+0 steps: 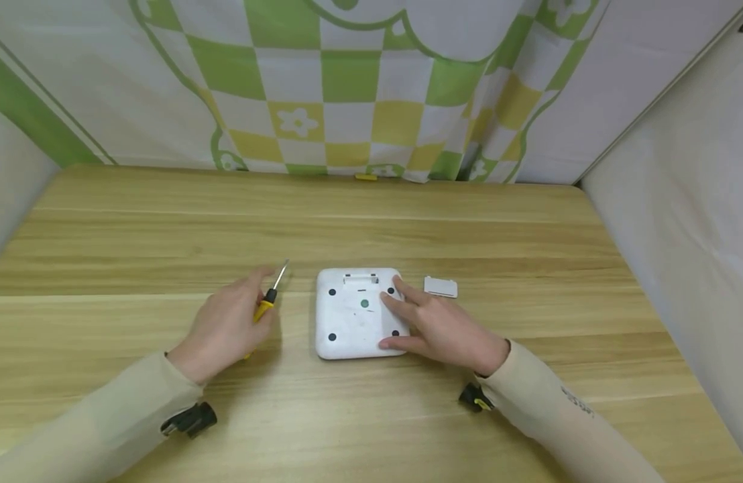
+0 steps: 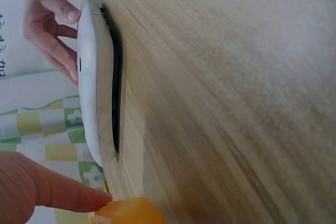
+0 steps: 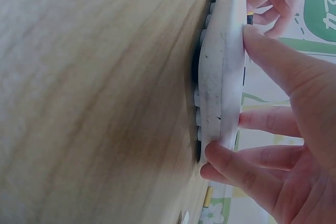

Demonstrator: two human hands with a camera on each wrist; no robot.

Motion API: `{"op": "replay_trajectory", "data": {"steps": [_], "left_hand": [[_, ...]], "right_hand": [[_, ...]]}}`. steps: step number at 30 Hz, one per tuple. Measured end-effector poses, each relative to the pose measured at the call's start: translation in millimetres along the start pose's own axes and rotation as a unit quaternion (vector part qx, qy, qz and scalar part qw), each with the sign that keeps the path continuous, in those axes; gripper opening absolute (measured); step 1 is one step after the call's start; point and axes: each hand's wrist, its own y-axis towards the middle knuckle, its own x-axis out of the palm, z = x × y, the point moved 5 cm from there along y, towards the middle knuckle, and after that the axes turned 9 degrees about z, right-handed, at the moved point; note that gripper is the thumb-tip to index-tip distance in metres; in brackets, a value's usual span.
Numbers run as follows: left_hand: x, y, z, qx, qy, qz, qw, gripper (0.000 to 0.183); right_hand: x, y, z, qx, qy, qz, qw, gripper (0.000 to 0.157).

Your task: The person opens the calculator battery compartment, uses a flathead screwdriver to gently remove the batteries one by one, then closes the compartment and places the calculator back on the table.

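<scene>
A white, square-shaped electronic device [image 1: 353, 322] lies face down on the table, with rubber feet, a green round sticker and an uncovered battery slot [image 1: 361, 280] at its far side. Rounded keys [image 3: 198, 96] show under its edge in the right wrist view; its front is hidden. My left hand [image 1: 223, 322] holds a screwdriver [image 1: 265, 309] with a yellow and black handle, left of the device, its tip pointing away and up. My right hand [image 1: 446, 329] rests on the device's right side, thumb near the front corner, other fingertips on its back and edge.
A small white cover [image 1: 440, 287] lies to the right of the device, just beyond the right hand. At the back edge of the wooden table [image 1: 166, 235] is a small yellow object [image 1: 366, 177], below a green and yellow checked curtain [image 1: 347, 74].
</scene>
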Motion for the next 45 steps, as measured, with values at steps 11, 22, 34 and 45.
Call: {"op": "replay_trajectory", "data": {"steps": [11, 22, 34, 45], "left_hand": [[-6.9, -1.4, -18.2, -0.058, 0.021, -0.011, 0.9981, 0.035], [-10.3, -1.8, -29.9, -0.074, 0.015, -0.03, 0.9966, 0.036], [-9.2, -2.9, -35.0, -0.056, 0.038, -0.021, 0.9975, 0.04], [-7.6, -4.2, -35.1, -0.052, 0.045, -0.016, 0.9975, 0.041]], "right_hand": [[0.3, 0, 0, -0.002, -0.001, -0.002, 1.0, 0.068], [0.5, 1, 1, 0.005, -0.004, -0.007, 1.0, 0.068], [0.4, 0, 1, 0.008, -0.007, -0.009, 1.0, 0.068], [0.4, 0, 1, 0.003, -0.003, -0.005, 1.0, 0.068]]}}
